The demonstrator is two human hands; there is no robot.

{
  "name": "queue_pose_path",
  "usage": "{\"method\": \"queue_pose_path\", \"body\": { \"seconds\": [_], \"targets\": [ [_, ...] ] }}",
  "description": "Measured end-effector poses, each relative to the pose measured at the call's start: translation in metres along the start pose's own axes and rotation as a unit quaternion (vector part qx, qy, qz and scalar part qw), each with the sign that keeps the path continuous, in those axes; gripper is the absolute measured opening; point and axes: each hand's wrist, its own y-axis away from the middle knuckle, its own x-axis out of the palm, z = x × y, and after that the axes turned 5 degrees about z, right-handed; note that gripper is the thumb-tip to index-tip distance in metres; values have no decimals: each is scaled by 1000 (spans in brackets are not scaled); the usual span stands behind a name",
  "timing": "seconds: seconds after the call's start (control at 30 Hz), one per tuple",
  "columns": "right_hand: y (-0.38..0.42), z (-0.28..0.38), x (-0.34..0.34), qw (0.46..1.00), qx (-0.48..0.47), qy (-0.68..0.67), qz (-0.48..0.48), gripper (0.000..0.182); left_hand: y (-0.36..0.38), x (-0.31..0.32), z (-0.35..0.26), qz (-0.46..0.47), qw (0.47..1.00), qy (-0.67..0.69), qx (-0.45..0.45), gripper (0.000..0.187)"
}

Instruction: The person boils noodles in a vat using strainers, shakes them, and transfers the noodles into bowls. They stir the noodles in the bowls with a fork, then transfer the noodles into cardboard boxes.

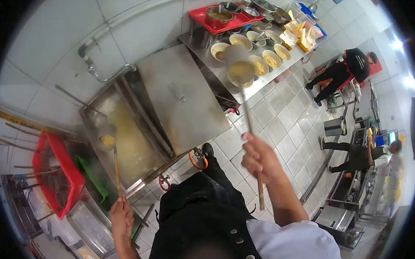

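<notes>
My left hand [122,213] is closed round the wooden handle of a noodle strainer [107,141]; its basket holds yellow noodles over the steaming vat [135,171]. My right hand [259,158] grips the handle of a second strainer [240,72], whose blurred basket, with something yellow in it, is raised over the near side of the steel counter [248,97]. Around that basket stand several pale bowls [238,40], some with noodles [272,59]. Another strainer [99,118] rests at the vat's upper left part.
A flat steel lid [181,96] lies between vat and counter. The counter's back holds a red tray [202,19] with pots. At left are a red basket [76,179] with strainers and a green basket [94,177]. Two people [340,74] stand at right. Tiled floor [280,111] separates them.
</notes>
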Motion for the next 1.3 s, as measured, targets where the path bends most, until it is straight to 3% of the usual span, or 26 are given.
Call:
{"method": "queue_pose_path", "body": {
  "seconds": [0.13, 0.27, 0.33, 0.4, 0.43, 0.5, 0.57, 0.6, 0.67, 0.7, 0.73, 0.77, 0.8, 0.83, 0.9, 0.93, 1.0, 1.13, 1.17, 1.2, 1.23, 1.27, 1.3],
  "targets": [
    [-87, 82, -76, 980, -142, 88, -109, 21, -5, 27, 2, -41, 998, 36, -14, 21],
    [-202, 181, -187, 920, -251, 201, -225, 24, -17, 50, 14, -88, 991, 98, -22, 20],
    [-268, 227, -258, 900, -264, 240, -249, 26, -23, 60, 19, -173, 983, 64, 0, 19],
    [-336, 267, -317, 723, -290, 483, -399, 32, -27, 63, 23, -184, 976, 115, 4, 20],
    [-355, 279, -322, 725, -287, 483, -399, 32, -30, 71, 19, -190, 967, 167, 12, 21],
    [-389, 297, -320, 611, -307, 554, -474, 35, -34, 97, 6, -232, 961, 151, 20, 20],
    [-417, 306, -333, 618, -295, 554, -473, 34, -30, 96, 1, -257, 961, 99, -28, 26],
    [-426, 308, -334, 615, -288, 557, -477, 35, -28, 99, 0, -261, 960, 99, -27, 26],
    [-440, 315, -334, 599, -302, 582, -460, 35, -27, 110, -1, -365, 925, 107, 3, 30],
    [-448, 325, -334, 602, -309, 581, -453, 35, -25, 83, 10, -368, 923, 114, 10, 30],
    [-457, 334, -334, 591, -283, 595, -465, 35, -19, 31, 25, -211, 953, -193, 101, 34],
    [-463, 339, -336, 580, -255, 608, -478, 35, -15, 5, 33, -29, 860, -479, 176, 37],
    [-466, 340, -337, 582, -256, 608, -475, 35, -14, 33, 29, -99, 916, -363, 138, 41],
    [-466, 340, -340, 575, -257, 612, -478, 34, -12, 52, 21, -100, 917, -362, 136, 41],
    [-472, 345, -343, 559, -267, 619, -483, 30, -14, 72, 14, -201, 975, -80, 41, 37],
    [-480, 354, -356, 544, -266, 636, -478, 32, -13, 71, 20, -206, 975, -75, 45, 37],
    [-495, 372, -369, 543, -292, 625, -479, 36, -10, 61, 30, -125, 979, -89, 133, 29],
    [-501, 405, -367, 550, -334, 596, -480, 33, -9, 83, 16, -156, 982, 38, 95, 23],
    [-504, 414, -379, 549, -333, 598, -480, 33, -9, 85, 12, -176, 981, 60, 52, 33],
    [-505, 423, -390, 628, -347, 552, -424, 31, -10, 87, 8, -195, 977, 82, 7, 46],
    [-496, 424, -378, 699, -360, 499, -363, 30, -16, 100, 3, -195, 977, 84, 5, 46],
    [-477, 425, -367, 757, -292, 467, -352, 30, -22, 115, 0, -200, 971, 128, 10, 29],
    [-466, 424, -372, 785, -301, 447, -306, 31, -25, 127, -4, -211, 962, 172, 15, 20]
  ]
}}
